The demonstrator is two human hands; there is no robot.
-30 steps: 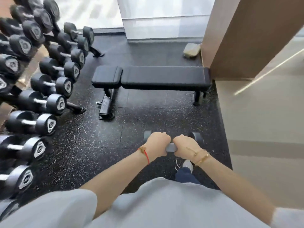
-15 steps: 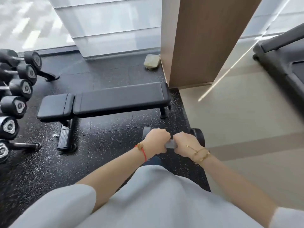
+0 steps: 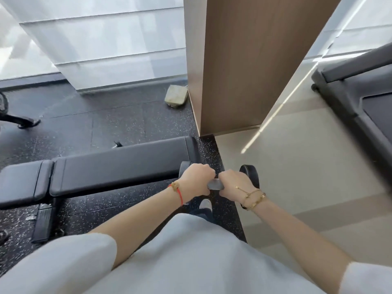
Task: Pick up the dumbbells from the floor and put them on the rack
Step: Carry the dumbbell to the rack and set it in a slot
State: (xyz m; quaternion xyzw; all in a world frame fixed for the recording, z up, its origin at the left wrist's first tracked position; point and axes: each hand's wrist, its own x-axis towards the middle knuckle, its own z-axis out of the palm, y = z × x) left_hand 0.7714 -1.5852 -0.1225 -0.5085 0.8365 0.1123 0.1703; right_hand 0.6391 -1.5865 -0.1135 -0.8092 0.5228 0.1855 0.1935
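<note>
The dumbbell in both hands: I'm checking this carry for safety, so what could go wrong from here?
1. The dumbbell hangs above the person's shoe; if the left hand or right hand slips, it could land on the foot.
2. Its left head sits close to the bench end and may knock it.

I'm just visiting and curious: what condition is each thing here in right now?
dumbbell: lifted, gripped by both hands.
left hand: closed on the handle.
right hand: closed on the handle.
bench: flat, nothing on it.
pouch: lying on the floor by the wooden pillar.
</note>
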